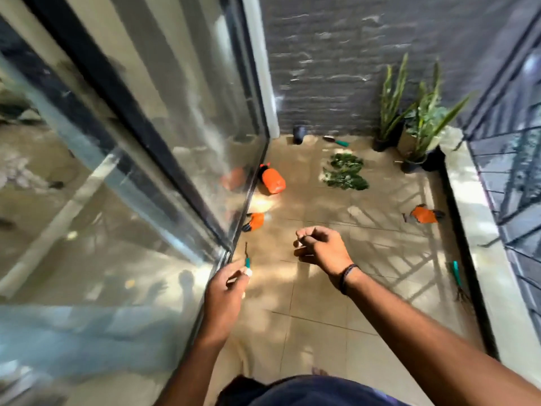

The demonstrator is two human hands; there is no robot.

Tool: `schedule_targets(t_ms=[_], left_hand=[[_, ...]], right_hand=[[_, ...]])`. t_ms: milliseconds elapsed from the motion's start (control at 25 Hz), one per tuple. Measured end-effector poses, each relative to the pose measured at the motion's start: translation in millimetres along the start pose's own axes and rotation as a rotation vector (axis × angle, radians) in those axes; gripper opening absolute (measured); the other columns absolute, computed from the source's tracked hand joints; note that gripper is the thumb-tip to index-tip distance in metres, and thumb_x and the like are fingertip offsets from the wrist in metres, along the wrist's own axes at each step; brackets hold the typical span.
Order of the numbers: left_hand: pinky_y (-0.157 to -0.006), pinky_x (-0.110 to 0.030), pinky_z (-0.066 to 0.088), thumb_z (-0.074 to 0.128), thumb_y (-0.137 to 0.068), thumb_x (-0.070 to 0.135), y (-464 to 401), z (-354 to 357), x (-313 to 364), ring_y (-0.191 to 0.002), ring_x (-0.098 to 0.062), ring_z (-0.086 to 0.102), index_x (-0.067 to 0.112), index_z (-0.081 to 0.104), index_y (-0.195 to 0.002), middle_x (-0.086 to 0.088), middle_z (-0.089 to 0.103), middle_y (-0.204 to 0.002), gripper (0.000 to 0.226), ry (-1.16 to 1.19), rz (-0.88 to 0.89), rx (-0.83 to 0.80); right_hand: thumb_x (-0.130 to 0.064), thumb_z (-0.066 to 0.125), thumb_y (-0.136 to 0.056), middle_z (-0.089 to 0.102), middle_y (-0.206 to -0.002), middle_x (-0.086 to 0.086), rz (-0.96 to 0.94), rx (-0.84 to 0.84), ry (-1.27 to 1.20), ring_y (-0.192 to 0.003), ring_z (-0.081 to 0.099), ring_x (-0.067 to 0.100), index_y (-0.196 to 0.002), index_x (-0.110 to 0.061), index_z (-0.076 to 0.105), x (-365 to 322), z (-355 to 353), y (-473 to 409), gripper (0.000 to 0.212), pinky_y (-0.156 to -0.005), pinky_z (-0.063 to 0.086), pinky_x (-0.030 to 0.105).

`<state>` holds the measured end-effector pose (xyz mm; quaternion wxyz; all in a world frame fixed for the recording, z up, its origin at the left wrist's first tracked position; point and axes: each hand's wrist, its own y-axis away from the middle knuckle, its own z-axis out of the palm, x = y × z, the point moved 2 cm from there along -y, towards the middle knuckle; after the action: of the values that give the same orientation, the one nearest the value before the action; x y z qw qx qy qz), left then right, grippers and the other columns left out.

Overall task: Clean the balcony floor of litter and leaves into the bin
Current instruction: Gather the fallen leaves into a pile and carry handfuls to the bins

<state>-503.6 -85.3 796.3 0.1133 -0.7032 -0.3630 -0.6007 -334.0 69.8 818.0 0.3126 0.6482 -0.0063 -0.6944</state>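
Tiled balcony floor [322, 288] under my hands. Leaf pile [345, 174] lies well ahead of my right fingers, orange spray bottle [272, 180] to its left by the glass door [131, 148]. My left hand [225, 291] pinches a small teal-handled tool [247, 260]. Right hand [320, 249]: fingers loosely curled, can't tell if holding anything.

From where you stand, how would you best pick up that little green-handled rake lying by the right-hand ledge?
Probably by its green handle, coming from above. The hand rake lies flat on the floor close beside the dark ledge, handle at the far end and tines nearest you, so the ledge side looks too tight for fingers. Neither the right hand nor the left hand is near it.
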Motion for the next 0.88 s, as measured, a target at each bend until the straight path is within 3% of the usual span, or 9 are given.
schedule_targets(t_ms=[160, 280, 480, 560, 640, 720, 800, 880], left_hand=[[-0.090, -0.038, 0.054, 0.072, -0.079, 0.035, -73.5, 53.6, 26.2, -0.105, -0.014, 0.069, 0.033, 0.072, -0.109, 0.007, 0.075, -0.108, 0.030, -0.071, 0.048, -0.125], [-0.094, -0.039, 0.053, 0.075, -0.088, 0.021, -127.4, 96.5, 25.5, -0.107, -0.017, 0.068, 0.030, 0.070, -0.109, 0.004, 0.074, -0.109, 0.024, -0.111, 0.028, -0.231], [-0.082, -0.015, 0.047, 0.074, -0.090, 0.020, -229.8, 177.4, 36.4, -0.104, -0.013, 0.066, 0.020, 0.069, -0.117, 0.002, 0.072, -0.113, 0.028, -0.194, 0.022, -0.415], [-0.083, -0.014, 0.047, 0.075, -0.088, 0.028, -263.1, 200.8, 57.4, -0.102, -0.008, 0.065, 0.022, 0.070, -0.118, 0.004, 0.072, -0.112, 0.031, -0.207, 0.032, -0.468], [-0.091, -0.023, 0.051, 0.074, -0.076, 0.048, -313.6, 222.0, 79.8, -0.103, -0.006, 0.066, 0.032, 0.070, -0.112, 0.008, 0.072, -0.109, 0.039, -0.192, 0.058, -0.508], [-0.092, -0.032, 0.053, 0.069, -0.067, 0.057, -367.5, 244.3, 98.9, -0.103, -0.010, 0.068, 0.030, 0.070, -0.111, 0.004, 0.073, -0.108, 0.051, -0.216, 0.077, -0.537], [-0.093, -0.033, 0.054, 0.075, -0.075, 0.045, -403.4, 267.4, 115.5, -0.105, -0.014, 0.068, 0.022, 0.070, -0.113, -0.001, 0.073, -0.109, 0.045, -0.237, 0.061, -0.569], [-0.090, -0.024, 0.053, 0.077, -0.087, 0.028, -422.6, 296.1, 133.6, -0.104, -0.014, 0.068, 0.020, 0.071, -0.110, -0.001, 0.073, -0.108, 0.025, -0.218, 0.058, -0.598]], right_hand=[[0.001, 0.053, -0.098, 0.063, -0.081, 0.010, -0.030, 0.124, -0.068, -0.069, 0.059, 0.022, -0.090, -0.007, 0.061, -19.6, -47.3, -42.6, 0.014, -0.065, 0.048, 0.029], [-0.003, 0.056, -0.098, 0.063, -0.081, 0.011, -0.048, 0.181, -0.066, -0.070, 0.059, 0.022, -0.092, -0.006, 0.061, -34.8, -65.6, -83.4, 0.009, -0.062, 0.050, 0.028], [-0.005, 0.058, -0.099, 0.063, -0.077, 0.008, -0.045, 0.258, -0.010, -0.065, 0.059, 0.020, -0.093, -0.005, 0.062, -74.8, -82.8, -181.3, 0.006, -0.058, 0.049, 0.023], [-0.008, 0.060, -0.098, 0.064, -0.078, 0.010, 0.004, 0.294, 0.009, -0.068, 0.061, 0.023, -0.092, -0.004, 0.063, -83.3, -91.1, -207.8, 0.008, -0.059, 0.051, 0.025], [-0.011, 0.062, -0.098, 0.068, -0.082, 0.012, 0.026, 0.338, 0.030, -0.074, 0.065, 0.025, -0.092, -0.001, 0.066, -95.2, -99.7, -241.1, 0.012, -0.066, 0.055, 0.030], [-0.009, 0.062, -0.097, 0.069, -0.083, 0.013, 0.039, 0.422, -0.008, -0.077, 0.066, 0.026, -0.090, -0.003, 0.066, -106.9, -110.5, -278.2, 0.010, -0.070, 0.055, 0.033], [-0.006, 0.061, -0.097, 0.067, -0.079, 0.011, 0.052, 0.490, -0.089, -0.076, 0.064, 0.026, -0.086, -0.008, 0.065, -115.3, -118.2, -305.5, 0.012, -0.069, 0.054, 0.032], [-0.004, 0.058, -0.098, 0.064, -0.080, 0.012, 0.034, 0.497, -0.124, -0.073, 0.063, 0.025, -0.087, -0.007, 0.065, -124.2, -122.2, -330.2, 0.013, -0.067, 0.053, 0.030]])
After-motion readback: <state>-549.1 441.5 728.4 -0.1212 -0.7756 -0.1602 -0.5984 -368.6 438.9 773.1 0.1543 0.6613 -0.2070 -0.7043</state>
